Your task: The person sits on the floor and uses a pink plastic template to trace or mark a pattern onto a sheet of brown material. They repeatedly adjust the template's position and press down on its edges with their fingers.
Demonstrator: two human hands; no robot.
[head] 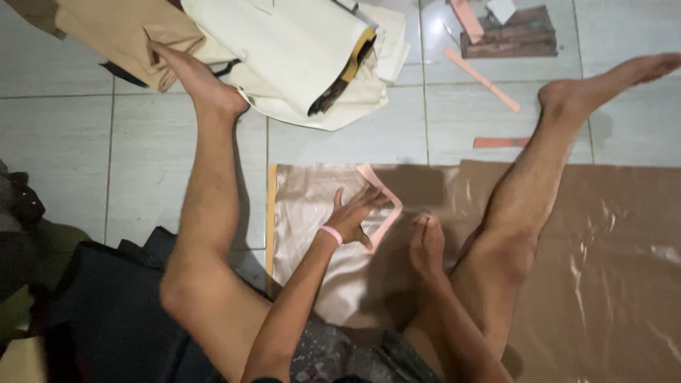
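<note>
I sit on a tiled floor with my legs spread around a sheet of shiny tan material. My left hand, with a pink band at the wrist, lies flat with spread fingers on a pink angled template that rests on the sheet's lighter left part. My right hand rests on the sheet just right of the template, fingers together and curled down; whether it holds anything cannot be made out.
A pile of cream and tan material pieces lies beyond my left foot. Pink strips and a brown block lie on the tiles at the top right. Dark cloth is heaped at the lower left.
</note>
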